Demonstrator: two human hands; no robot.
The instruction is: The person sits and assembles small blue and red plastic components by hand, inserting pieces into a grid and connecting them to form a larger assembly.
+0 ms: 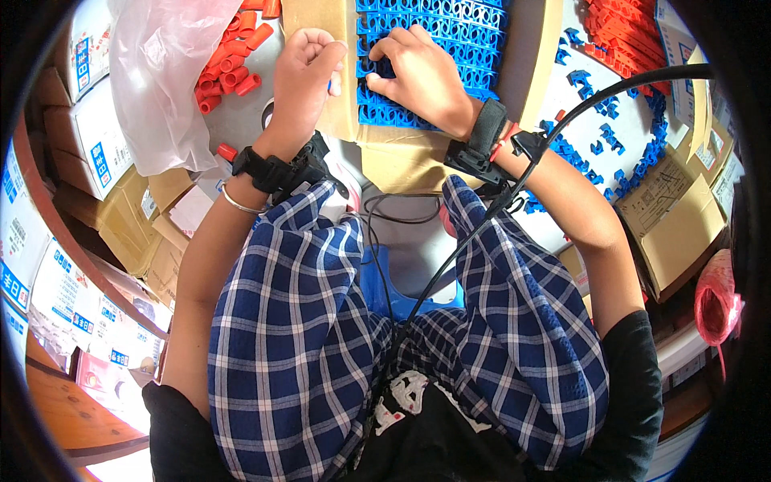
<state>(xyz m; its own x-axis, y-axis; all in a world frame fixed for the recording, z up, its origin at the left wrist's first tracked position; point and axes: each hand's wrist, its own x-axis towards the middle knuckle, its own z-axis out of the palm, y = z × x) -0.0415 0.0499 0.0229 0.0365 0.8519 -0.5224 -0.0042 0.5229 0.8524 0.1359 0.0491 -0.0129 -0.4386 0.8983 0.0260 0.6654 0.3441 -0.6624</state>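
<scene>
A cardboard box (393,157) in front of me holds rows of blue plastic pipe clips (434,32) packed side by side. Above its left wall, my left hand (305,76) is closed, with a bit of a blue clip (330,85) showing below the fingers; most of that piece is hidden. Over the clips inside the box is my right hand (422,76), its index finger bent and its thumb apart from it. No piece shows between them, and I cannot tell whether the fingertips touch the clips.
Red plastic tubes (233,72) spill beside a clear plastic bag (161,80) at left. Loose blue clips (606,140) and a red heap (622,40) lie at right. A black cable (610,84) crosses my right forearm. Cartons (88,153) stand along both sides.
</scene>
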